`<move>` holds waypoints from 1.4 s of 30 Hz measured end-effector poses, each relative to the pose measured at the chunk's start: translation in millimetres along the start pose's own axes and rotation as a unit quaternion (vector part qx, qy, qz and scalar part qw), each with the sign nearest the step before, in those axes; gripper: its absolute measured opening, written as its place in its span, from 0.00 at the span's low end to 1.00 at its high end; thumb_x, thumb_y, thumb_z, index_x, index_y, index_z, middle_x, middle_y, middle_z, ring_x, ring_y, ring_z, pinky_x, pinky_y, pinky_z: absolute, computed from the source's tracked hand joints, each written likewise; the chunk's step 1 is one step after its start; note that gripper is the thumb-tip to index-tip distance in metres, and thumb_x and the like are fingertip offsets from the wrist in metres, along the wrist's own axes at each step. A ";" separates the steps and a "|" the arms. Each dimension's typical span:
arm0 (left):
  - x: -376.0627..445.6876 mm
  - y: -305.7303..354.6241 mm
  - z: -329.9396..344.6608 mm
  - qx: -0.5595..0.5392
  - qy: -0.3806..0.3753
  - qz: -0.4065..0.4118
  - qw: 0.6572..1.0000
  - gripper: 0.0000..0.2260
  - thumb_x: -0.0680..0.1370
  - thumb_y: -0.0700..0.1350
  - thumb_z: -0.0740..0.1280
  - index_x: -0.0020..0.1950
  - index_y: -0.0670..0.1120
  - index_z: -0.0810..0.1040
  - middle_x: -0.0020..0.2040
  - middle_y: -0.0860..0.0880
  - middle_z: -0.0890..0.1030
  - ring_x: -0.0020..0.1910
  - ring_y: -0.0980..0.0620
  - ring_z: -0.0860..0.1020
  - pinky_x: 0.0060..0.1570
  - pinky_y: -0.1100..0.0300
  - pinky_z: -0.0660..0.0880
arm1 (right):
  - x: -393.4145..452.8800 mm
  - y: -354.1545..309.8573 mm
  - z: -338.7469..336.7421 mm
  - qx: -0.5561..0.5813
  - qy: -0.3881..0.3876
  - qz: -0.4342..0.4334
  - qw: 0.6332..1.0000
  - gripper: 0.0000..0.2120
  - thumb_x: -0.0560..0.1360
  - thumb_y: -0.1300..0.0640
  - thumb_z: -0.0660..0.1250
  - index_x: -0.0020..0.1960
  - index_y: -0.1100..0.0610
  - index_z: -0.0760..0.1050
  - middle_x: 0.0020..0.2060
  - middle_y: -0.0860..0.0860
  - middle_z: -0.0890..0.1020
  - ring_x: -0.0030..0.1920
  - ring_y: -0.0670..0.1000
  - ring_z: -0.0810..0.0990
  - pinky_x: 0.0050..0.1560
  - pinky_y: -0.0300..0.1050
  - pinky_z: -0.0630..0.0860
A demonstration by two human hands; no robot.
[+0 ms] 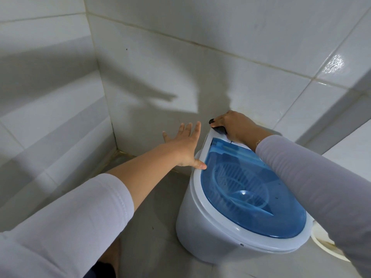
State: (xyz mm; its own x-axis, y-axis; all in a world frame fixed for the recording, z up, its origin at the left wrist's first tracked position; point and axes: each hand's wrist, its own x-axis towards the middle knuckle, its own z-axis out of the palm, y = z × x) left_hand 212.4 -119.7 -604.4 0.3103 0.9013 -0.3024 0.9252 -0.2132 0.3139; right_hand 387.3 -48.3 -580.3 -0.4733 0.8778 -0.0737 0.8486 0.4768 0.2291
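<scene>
grey floor (152,207) bears a washer (192,223) holding a basket (239,183).

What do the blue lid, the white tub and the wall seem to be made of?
Lid: likely translucent blue plastic, glossy; the ribbed basket shows through it. Tub: opaque white plastic, smooth, with soft highlights on its moulded rim. Wall: glazed white ceramic tiles, probably; grout lines and a bright reflection.

The right hand (233,125) covers most of the small black knob (220,129) at twelve o'clock on the round white plastic tub (200,227); a pale sleeve (301,177) hides its three-o'clock rim.
</scene>
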 end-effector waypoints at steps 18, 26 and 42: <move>1.0 -1.0 0.9 0.021 0.015 0.028 0.999 0.53 0.71 0.60 0.70 0.75 0.50 0.30 0.78 0.48 0.35 0.77 0.47 0.35 0.70 0.31 0.43 | -43.4 60.9 -48.4 0.222 0.040 0.264 0.938 0.24 0.71 0.69 0.57 0.63 0.51 0.75 0.59 0.57 0.79 0.52 0.56 0.74 0.48 0.41 0.67; 16.1 7.2 -17.5 0.074 -0.033 0.059 0.995 0.56 0.68 0.59 0.73 0.76 0.50 0.32 0.78 0.51 0.36 0.76 0.48 0.34 0.69 0.30 0.42 | -52.0 50.3 -49.4 0.231 0.033 0.249 0.940 0.19 0.73 0.65 0.61 0.62 0.57 0.76 0.59 0.57 0.80 0.59 0.59 0.76 0.57 0.45 0.70; 25.9 12.6 -19.8 0.110 -0.063 0.044 0.991 0.57 0.67 0.58 0.74 0.75 0.49 0.30 0.78 0.51 0.37 0.77 0.48 0.36 0.68 0.30 0.42 | -40.8 19.9 -20.4 0.207 -0.003 0.255 0.945 0.20 0.74 0.65 0.60 0.64 0.54 0.76 0.61 0.57 0.79 0.62 0.59 0.74 0.59 0.46 0.72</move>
State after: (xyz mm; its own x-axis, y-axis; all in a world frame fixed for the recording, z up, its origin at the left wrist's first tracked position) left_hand 227.8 -91.5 -590.4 0.4031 0.8243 -0.3974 0.9146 -0.3778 0.1441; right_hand 418.7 -75.6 -552.9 0.0225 0.9979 -0.0613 0.9862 -0.0322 -0.1622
